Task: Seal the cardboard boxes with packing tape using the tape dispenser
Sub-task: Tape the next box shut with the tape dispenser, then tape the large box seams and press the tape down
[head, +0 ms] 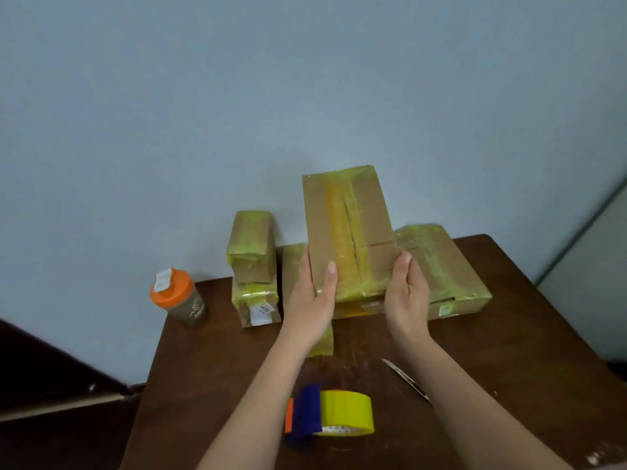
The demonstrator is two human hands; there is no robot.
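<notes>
In the head view, at frame centre, the left hand [310, 293] and right hand [405, 293] each have a grip on a side of a tilted cardboard box [349, 228], its taped seam split. Best set it flat before reaching for the tape dispenser [325, 413] on the desk [210, 368] at lower centre. Nothing shows what is inside the boxes.

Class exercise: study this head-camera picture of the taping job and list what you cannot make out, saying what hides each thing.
- Box under the held box: head view, mostly covered by it and both hands.
- Label print on the small stacked box: too small to read.
- Knife: its handle end is hidden behind the right forearm.
- Tape dispenser: its cutting edge faces away.
- Left hand fingers: behind the box.
</notes>
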